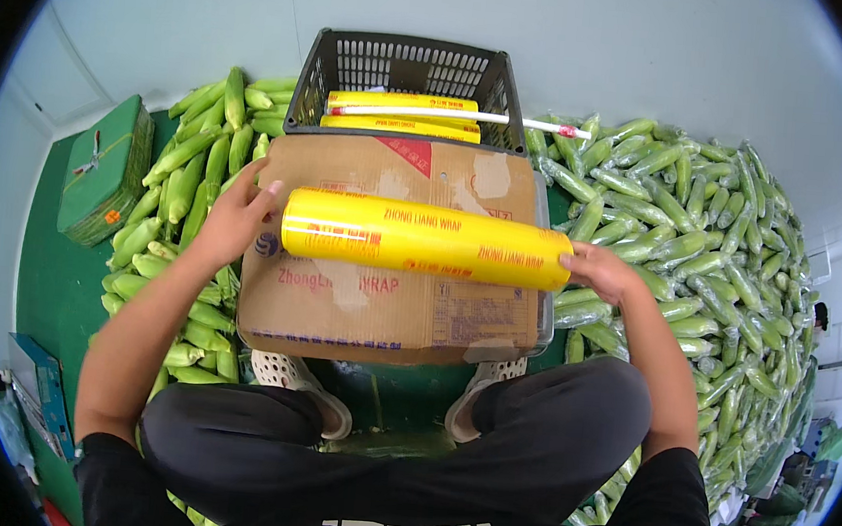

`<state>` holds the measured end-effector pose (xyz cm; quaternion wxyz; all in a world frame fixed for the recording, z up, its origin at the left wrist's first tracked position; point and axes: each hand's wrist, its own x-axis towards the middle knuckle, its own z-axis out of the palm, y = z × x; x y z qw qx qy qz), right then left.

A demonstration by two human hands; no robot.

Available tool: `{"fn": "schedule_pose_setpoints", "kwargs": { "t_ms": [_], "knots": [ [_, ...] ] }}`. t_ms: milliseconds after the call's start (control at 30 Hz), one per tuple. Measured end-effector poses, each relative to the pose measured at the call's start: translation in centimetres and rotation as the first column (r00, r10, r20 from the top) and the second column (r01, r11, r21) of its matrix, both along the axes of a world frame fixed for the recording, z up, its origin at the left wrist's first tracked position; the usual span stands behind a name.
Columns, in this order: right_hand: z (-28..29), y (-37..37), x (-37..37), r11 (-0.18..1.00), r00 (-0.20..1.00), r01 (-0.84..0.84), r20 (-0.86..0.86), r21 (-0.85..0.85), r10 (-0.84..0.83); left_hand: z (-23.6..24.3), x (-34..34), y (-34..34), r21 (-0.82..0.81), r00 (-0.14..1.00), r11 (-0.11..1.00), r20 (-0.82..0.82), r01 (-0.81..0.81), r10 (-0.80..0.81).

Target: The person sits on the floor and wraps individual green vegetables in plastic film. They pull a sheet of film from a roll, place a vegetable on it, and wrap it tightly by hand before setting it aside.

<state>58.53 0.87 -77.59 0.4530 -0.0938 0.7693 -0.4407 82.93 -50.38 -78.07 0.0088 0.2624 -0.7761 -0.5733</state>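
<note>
Pale wall [576, 58] behind, yellow roll [428, 239] spanning crosswise

The right hand [598, 270], the nearer one, is holding the roll's right end, its grip narrowed there; from that grip the roll is stretching leftward, its long axis running nearly crosswise over a cardboard box [406, 326]. The left hand [235, 219] is hanging beside the other end, grip loosely spread, any contact being unclear. Beyond both grips, a black crate [409, 72] is standing.

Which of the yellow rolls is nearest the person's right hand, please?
The roll outside the crate: the right hand touches its right end. The other rolls lie inside the crate, away from both hands.
</note>
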Motion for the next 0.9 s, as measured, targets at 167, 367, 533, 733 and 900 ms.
{"fn": "schedule_pose_setpoints", "kwargs": {
  "t_ms": [167,367,533,733,900],
  "knots": [
    [2.0,0.8,2.6,0.915,0.91,-0.377,-0.127,0.14,0.395,0.8,1.5,4.7,-0.032,0.943,0.946,0.096,0.323,-0.319],
    [0.9,-2.7,0.0,0.977,0.921,-0.074,-0.361,0.198,0.143,0.0,-0.8,4.6,0.271,0.996,0.959,-0.013,-0.083,0.09],
    [0.4,-4.8,-0.8,0.997,0.979,0.065,-0.198,0.042,-0.055,-2.8,-1.7,3.7,0.107,0.99,0.994,-0.133,-0.035,0.049],
    [1.1,-2.8,-2.5,0.992,0.989,-0.128,-0.073,-0.001,0.127,-5.6,-1.5,3.9,-0.005,0.952,0.999,-0.305,-0.04,0.037],
    [0.6,-2.6,-2.5,0.984,0.98,-0.176,-0.09,0.005,0.175,-6.0,-1.5,3.9,-0.148,0.927,0.988,-0.374,-0.052,-0.007]
  ]
}}
